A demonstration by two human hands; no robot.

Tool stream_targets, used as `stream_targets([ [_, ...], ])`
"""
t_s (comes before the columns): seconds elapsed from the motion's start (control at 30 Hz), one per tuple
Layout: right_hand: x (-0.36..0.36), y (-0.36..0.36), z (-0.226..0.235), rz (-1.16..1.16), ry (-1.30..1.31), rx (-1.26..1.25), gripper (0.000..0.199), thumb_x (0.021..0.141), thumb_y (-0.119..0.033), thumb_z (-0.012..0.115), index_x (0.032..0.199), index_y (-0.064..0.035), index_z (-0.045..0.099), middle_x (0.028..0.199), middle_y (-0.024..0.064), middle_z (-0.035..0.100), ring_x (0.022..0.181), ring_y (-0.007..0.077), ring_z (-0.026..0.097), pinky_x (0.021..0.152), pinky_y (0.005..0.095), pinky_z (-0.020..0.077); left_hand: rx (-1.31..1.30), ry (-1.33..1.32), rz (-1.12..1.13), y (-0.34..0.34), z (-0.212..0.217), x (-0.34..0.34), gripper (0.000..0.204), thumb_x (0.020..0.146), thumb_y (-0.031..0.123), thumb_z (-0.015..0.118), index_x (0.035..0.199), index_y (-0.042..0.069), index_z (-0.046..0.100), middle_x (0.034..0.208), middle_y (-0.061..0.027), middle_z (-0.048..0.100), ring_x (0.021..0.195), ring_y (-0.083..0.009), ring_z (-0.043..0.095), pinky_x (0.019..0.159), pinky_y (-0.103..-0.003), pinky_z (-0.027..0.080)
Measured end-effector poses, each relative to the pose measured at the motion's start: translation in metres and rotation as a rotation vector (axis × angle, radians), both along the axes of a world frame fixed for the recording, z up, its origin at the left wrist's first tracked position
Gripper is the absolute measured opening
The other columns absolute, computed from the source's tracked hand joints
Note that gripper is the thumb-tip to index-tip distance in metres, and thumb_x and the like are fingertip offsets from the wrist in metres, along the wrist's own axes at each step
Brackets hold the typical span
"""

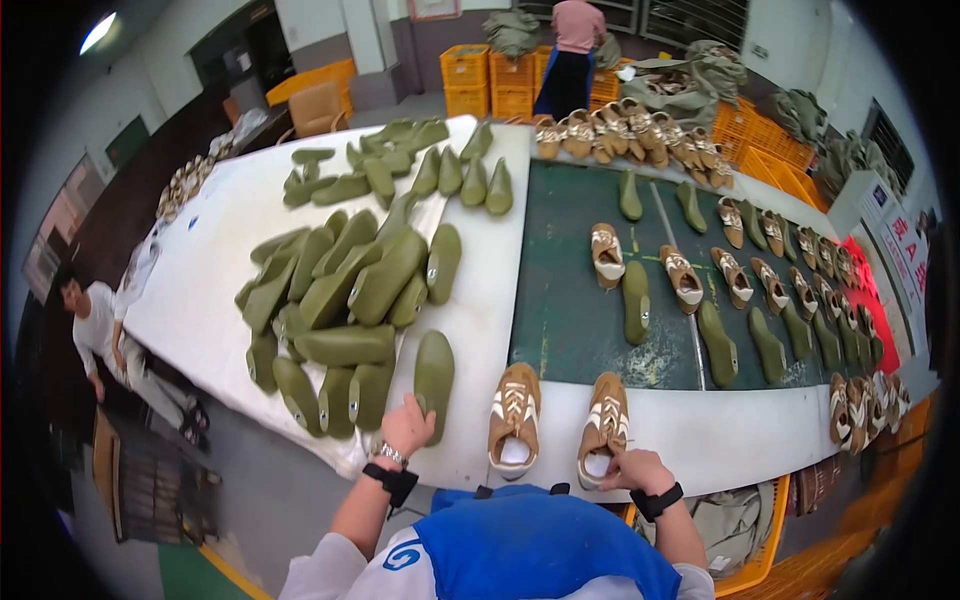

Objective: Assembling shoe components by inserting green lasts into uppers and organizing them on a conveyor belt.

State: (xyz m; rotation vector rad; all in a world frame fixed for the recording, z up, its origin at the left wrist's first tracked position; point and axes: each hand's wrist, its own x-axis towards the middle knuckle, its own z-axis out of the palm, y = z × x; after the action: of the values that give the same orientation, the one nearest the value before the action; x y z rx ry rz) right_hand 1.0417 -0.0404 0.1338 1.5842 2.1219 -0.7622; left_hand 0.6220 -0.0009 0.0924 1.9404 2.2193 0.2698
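Observation:
My left hand (408, 428) is closed on the near end of an olive-green shoe last (434, 375) lying on the white tabletop. My right hand (638, 471) grips the heel collar of a tan sneaker (606, 412) with white stripes and white laces. Its partner, another tan sneaker (516, 408), stands just left of it, toe pointing away from me. Both sneakers rest at the table's near edge, and white lining shows in their openings. My right fingertips are partly hidden at the heel.
A heap of shoe lasts (330, 290) covers the left tabletop (185, 275). Sneakers and lasts sit in rows on a green belt (590, 350) at right. More sneakers (650, 135) pile behind it. An orange crate (765, 545) stands below right. Two people (110, 335) (577, 45) are nearby.

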Motion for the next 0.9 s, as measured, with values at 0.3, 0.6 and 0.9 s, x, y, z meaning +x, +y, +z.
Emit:
stream_targets([
  [0.3,0.060,-0.035,-0.038,-0.982,0.716,0.410,0.035,0.078,-0.020,0.070,0.107,-0.0032,0.060,0.080,0.0117,0.060,0.072,0.0191,0.059,0.067,0.0325,0.0489,-0.221,-1.140,0.065,0.106,0.041,0.025,0.038,0.083,0.036,0.059,0.095,0.000,0.055,0.068,-0.0060,0.060,0.049,-0.0136,0.053,0.041,-0.025,0.039],
  [0.6,0.056,-0.054,-0.108,-1.034,0.174,1.142,0.024,0.070,-0.012,0.066,0.094,-0.0078,0.060,0.097,0.0134,0.052,0.092,0.0321,0.049,0.080,0.0409,0.0399,-0.200,-0.118,-0.353,0.269,-0.009,0.192,0.071,0.085,0.032,0.052,0.142,0.011,0.015,0.096,-0.0298,0.061,0.090,-0.0442,0.060,0.080,-0.051,0.048],
  [0.9,0.057,-0.064,-0.105,-0.939,0.177,1.092,0.015,0.076,-0.018,0.063,0.091,-0.0139,0.061,0.094,0.0053,0.054,0.089,0.0253,0.052,0.078,0.0376,0.0435,-0.205,0.089,-0.368,0.281,-0.046,0.227,0.082,0.081,0.029,0.055,0.142,0.002,0.008,0.099,-0.0247,0.063,0.092,-0.0385,0.061,0.081,-0.046,0.048],
])
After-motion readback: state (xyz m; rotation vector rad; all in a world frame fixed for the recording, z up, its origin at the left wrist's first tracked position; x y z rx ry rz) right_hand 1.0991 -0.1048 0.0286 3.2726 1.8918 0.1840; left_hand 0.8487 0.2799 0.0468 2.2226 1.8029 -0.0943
